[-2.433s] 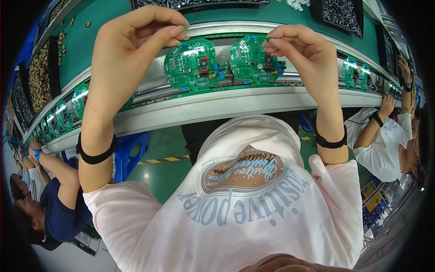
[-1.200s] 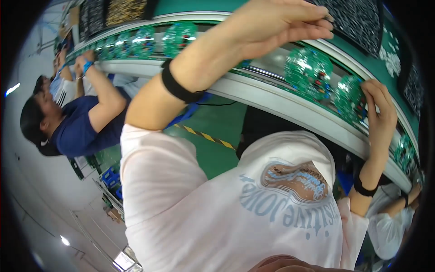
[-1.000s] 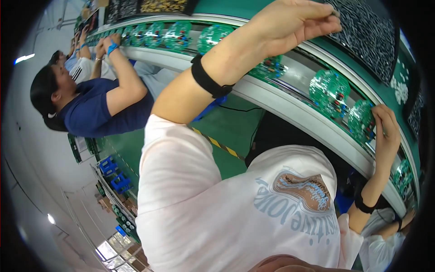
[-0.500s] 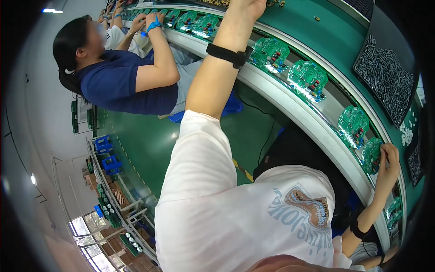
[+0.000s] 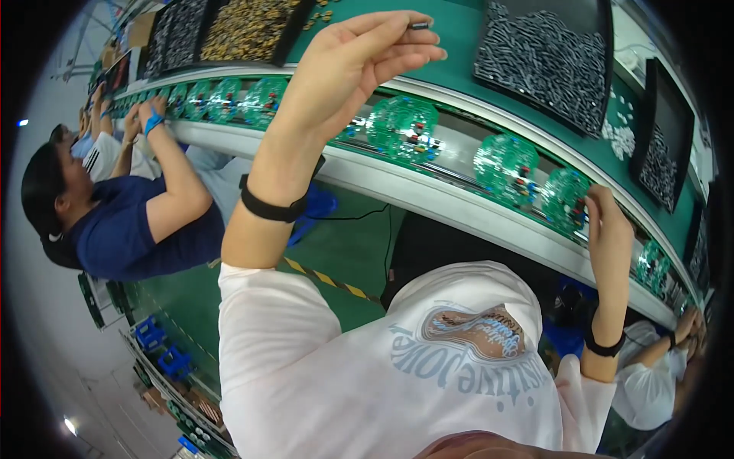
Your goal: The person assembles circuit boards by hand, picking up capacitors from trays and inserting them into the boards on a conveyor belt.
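Observation:
My left hand (image 5: 336, 73) is raised above the green bench, palm turned partly up. Between its thumb and forefinger it pinches a small black cylindrical capacitor (image 5: 417, 27); the other fingers are loosely bent. On the right, my right hand (image 5: 609, 222) has its fingertips closed at the right edge of a round green circuit board (image 5: 566, 199) on the conveyor rail. Anything tiny in those fingertips is hidden. Another green circuit board (image 5: 505, 168) stands just left of it, and one more board (image 5: 401, 128) lies near my left wrist.
Beyond the conveyor (image 5: 451, 200) sit a tray of dark cylindrical parts (image 5: 543, 65), a tray of yellow parts (image 5: 248, 27), loose white pieces (image 5: 618, 134) and another dark tray (image 5: 661, 164). A co-worker in navy (image 5: 145, 206) sits at left; another person's sleeve (image 5: 650, 382) is at right.
The view has turned, shifting the scene. My left hand, mostly cut off at the top edge before, now shows fully with the capacitor pinched. My right hand stays at the circuit board's edge.

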`<state>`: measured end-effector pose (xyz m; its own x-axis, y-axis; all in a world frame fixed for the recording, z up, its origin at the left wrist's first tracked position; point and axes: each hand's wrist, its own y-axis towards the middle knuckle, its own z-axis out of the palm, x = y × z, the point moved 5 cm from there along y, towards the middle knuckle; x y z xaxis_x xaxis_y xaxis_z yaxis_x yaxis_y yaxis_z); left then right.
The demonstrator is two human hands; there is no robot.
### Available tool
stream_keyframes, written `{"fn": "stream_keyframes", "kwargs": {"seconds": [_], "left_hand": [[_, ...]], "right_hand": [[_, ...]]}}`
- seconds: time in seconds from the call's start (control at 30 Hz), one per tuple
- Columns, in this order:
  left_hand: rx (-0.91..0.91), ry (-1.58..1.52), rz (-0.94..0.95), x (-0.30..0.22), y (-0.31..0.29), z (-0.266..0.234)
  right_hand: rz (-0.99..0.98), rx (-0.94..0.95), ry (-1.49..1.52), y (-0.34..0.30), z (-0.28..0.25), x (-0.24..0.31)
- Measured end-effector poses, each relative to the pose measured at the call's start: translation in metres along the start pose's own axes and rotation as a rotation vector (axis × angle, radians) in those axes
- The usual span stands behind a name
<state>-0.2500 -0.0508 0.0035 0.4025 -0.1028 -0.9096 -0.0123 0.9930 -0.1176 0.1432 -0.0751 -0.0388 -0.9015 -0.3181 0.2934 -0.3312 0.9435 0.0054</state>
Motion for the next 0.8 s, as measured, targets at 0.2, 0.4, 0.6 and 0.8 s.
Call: {"fn": "stream_keyframes", "kwargs": {"seconds": [0.2,0.4,0.6,0.8], "left_hand": [[0.212,0.294,0.038,0.012,-0.006,0.024],[0.215,0.395,0.025,0.026,-0.010,0.037],[0.293,0.433,0.015,0.043,-0.008,0.050],[0.303,0.542,-0.003,0.051,-0.011,0.051]], "right_hand": [[-0.243,0.037,-0.029,0.013,-0.004,0.037],[-0.558,-0.273,-0.034,0.080,-0.052,0.045],[-0.534,-0.472,-0.388,0.162,-0.045,0.063],[-0.644,-0.386,-0.183,0.169,-0.017,0.086]]}}
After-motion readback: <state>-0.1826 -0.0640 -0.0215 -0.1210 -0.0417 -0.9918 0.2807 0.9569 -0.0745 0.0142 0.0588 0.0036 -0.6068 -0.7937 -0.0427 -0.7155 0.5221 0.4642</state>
